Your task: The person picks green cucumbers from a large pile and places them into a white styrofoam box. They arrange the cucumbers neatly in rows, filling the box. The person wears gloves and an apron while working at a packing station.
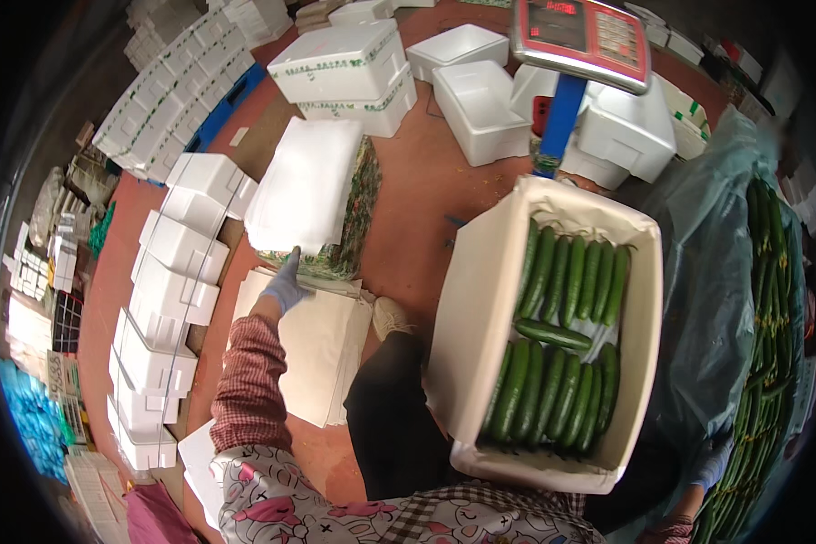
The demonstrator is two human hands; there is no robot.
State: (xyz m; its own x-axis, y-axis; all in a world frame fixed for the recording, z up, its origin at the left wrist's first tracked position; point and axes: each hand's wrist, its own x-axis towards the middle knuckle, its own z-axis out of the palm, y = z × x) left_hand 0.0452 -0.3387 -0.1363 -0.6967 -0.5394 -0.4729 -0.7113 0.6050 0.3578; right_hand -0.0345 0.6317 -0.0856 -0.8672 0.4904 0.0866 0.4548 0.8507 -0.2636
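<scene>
My left hand (287, 285), in a thin bluish glove, is at the near edge of a stack of white sheets (306, 180). Its thumb meets that edge; whether the fingers pinch a sheet cannot be told. The sheets lie on a bundle with patterned wrapping (359, 224). Low on the right, my gloved right hand (714, 466) is beside the long pile of cucumbers (765, 319), its fingers mostly hidden. Between my arms stands a paper-lined box (479, 306) holding two rows of cucumbers (574, 279), with one cucumber (553, 334) lying crosswise between them.
A weighing scale display (581, 41) on a blue post (563, 122) rises behind the box. White foam boxes (479, 112) stand beyond, and more foam boxes (177, 299) line the left. Cream paper sheets (319, 353) lie near my foot. Greenish plastic sheeting (700, 272) borders the cucumber pile.
</scene>
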